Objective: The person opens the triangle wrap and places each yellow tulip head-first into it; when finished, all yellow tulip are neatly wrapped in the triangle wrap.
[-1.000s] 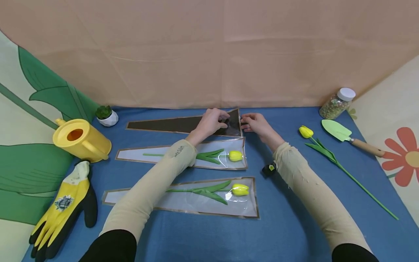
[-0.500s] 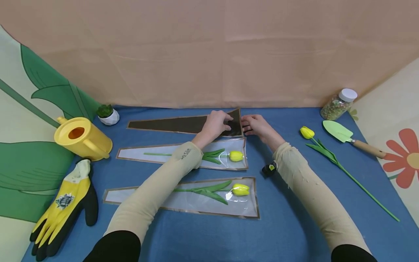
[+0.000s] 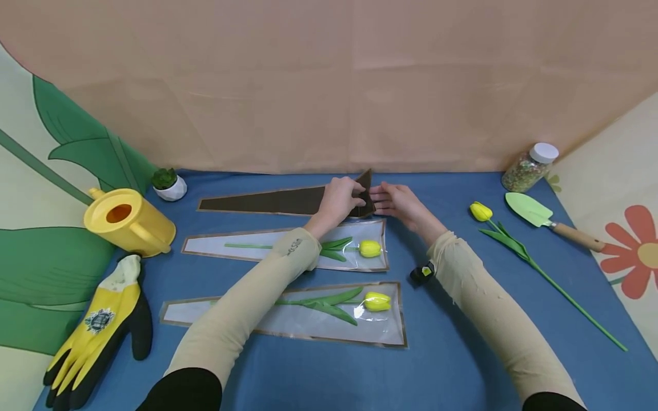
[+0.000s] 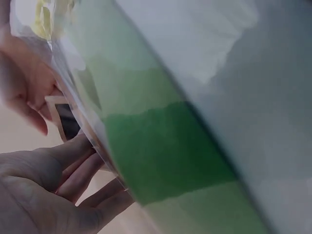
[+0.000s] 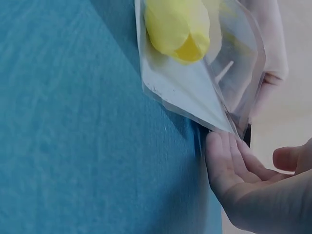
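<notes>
A long, tapering flower sleeve (image 3: 267, 201) lies dark side up at the back of the table. Its wide right end is bent upward. My left hand (image 3: 336, 200) is on that end, fingers and thumb curled as they pinch the film. At the right edge is my right hand (image 3: 403, 208), fairly straight fingers touching the sleeve's end; the right wrist view shows these fingertips (image 5: 219, 139) against a sleeve edge. Nearer me lie two clear-fronted sleeves, the middle one (image 3: 205, 244) and the front one (image 3: 385, 334), each with a yellow tulip inside. My left forearm partly covers both.
A loose yellow tulip (image 3: 545, 274) and a green trowel (image 3: 532, 211) lie at right, before a lidded jar (image 3: 526, 168). At left are a yellow watering can (image 3: 131, 222), a potted plant (image 3: 168, 184) and a garden glove (image 3: 103, 325).
The wide end of the dark sleeve has bent up and shifted slightly left. My right hand has moved a little left against it; my left hand has shifted slightly to the right.
</notes>
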A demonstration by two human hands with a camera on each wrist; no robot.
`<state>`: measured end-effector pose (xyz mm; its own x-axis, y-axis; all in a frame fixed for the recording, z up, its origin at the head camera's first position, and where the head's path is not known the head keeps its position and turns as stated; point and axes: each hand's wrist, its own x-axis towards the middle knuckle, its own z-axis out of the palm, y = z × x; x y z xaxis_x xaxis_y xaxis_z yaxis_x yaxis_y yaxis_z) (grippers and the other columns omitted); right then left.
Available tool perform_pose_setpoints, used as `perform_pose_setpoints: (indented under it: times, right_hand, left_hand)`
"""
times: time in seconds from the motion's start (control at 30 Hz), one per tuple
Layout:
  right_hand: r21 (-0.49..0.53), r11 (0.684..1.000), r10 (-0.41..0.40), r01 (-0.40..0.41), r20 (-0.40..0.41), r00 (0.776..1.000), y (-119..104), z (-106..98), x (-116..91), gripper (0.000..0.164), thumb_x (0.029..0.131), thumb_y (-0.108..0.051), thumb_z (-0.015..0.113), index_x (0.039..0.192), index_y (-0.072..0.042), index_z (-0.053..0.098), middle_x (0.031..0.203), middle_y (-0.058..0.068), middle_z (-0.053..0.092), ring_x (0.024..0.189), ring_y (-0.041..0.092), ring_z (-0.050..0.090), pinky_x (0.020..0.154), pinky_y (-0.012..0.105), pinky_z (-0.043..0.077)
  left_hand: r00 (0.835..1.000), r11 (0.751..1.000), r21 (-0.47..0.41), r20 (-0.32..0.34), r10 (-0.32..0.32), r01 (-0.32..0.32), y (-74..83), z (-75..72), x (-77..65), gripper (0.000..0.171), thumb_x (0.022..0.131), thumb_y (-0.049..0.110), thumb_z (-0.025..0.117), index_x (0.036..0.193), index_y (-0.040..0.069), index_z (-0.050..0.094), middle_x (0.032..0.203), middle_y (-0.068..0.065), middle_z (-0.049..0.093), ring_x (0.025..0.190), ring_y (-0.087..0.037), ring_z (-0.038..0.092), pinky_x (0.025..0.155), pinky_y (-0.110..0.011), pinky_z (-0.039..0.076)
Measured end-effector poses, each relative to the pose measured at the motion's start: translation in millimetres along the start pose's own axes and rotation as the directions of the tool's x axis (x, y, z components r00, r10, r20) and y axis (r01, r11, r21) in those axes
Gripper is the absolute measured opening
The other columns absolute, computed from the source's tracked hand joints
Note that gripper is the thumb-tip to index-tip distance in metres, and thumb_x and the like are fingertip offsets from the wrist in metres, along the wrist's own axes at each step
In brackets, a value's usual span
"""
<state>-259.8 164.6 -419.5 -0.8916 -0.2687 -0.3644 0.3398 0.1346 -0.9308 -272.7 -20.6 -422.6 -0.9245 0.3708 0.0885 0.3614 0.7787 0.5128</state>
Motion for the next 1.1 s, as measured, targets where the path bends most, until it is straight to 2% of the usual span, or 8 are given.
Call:
perform_pose_setpoints:
  times: [0.1,0.33,0.6,0.77,0.93,1.1]
  right_hand:
    - [0.011,1.0,-0.006,0.006,-0.002,1.0,1.5,2.6,-2.8,0.054,0.121,-0.028,0.028,0.155,0.009,0.046,0.153,0.029,0.052,0.135,0.039,0.056,0.113,0.044,0.047]
    - [0.029,0.999,-0.028,0.028,-0.019,0.999,3.0,5.1,-4.8,0.052,0.121,-0.025,0.028,0.152,0.011,0.049,0.146,0.031,0.056,0.129,0.037,0.061,0.112,0.042,0.049]
    - [0.024,0.999,-0.035,0.036,-0.02,0.999,7.3,2.4,-4.7,0.052,0.12,-0.026,0.029,0.153,0.011,0.047,0.146,0.032,0.056,0.133,0.04,0.059,0.111,0.042,0.05]
    - [0.008,0.999,-0.042,0.042,0.001,0.999,12.2,-3.1,-8.5,0.052,0.12,-0.026,0.029,0.154,0.01,0.047,0.15,0.032,0.055,0.134,0.038,0.059,0.11,0.04,0.05]
    - [-0.008,0.999,-0.041,0.041,0.008,0.999,14.7,-8.1,-12.5,0.051,0.12,-0.023,0.029,0.154,0.01,0.047,0.15,0.031,0.055,0.131,0.035,0.062,0.107,0.036,0.052]
    - [-0.011,0.999,-0.045,0.045,0.003,0.999,16.6,-12.9,-15.6,0.05,0.12,-0.022,0.029,0.153,0.01,0.048,0.149,0.03,0.056,0.127,0.031,0.065,0.106,0.034,0.053]
  left_hand:
    - [1.0,1.0,-0.001,-0.015,0.003,-0.003,0.6,1.8,-1.7,0.028,0.096,0.016,0.082,0.122,0.007,0.081,0.118,-0.008,0.079,0.108,-0.023,0.074,0.091,-0.035,0.059]
    - [0.998,1.0,-0.009,-0.051,0.029,-0.03,1.9,2.2,-2.3,0.015,0.099,0.016,0.078,0.109,0.008,0.085,0.103,-0.006,0.081,0.091,-0.02,0.076,0.083,-0.034,0.059]
    - [0.998,1.0,-0.003,-0.058,0.003,-0.003,0.5,0.9,-2.7,0.012,0.1,0.014,0.078,0.105,0.006,0.085,0.102,-0.008,0.081,0.088,-0.021,0.076,0.086,-0.036,0.059]
    - [0.997,1.0,0.001,-0.073,-0.016,0.016,-1.9,0.7,-3.1,0.01,0.097,0.015,0.081,0.098,0.006,0.085,0.094,-0.007,0.081,0.083,-0.02,0.075,0.079,-0.034,0.059]
    - [0.995,1.0,-0.006,-0.097,-0.029,0.028,-3.4,0.1,-2.5,0.015,0.097,0.017,0.082,0.088,0.006,0.082,0.086,-0.007,0.079,0.078,-0.02,0.073,0.073,-0.033,0.058]
    - [0.996,0.999,-0.022,-0.082,-0.027,0.025,-5.0,-0.3,-1.9,0.012,0.099,0.012,0.08,0.091,0.004,0.081,0.09,-0.009,0.078,0.081,-0.021,0.074,0.075,-0.033,0.058]
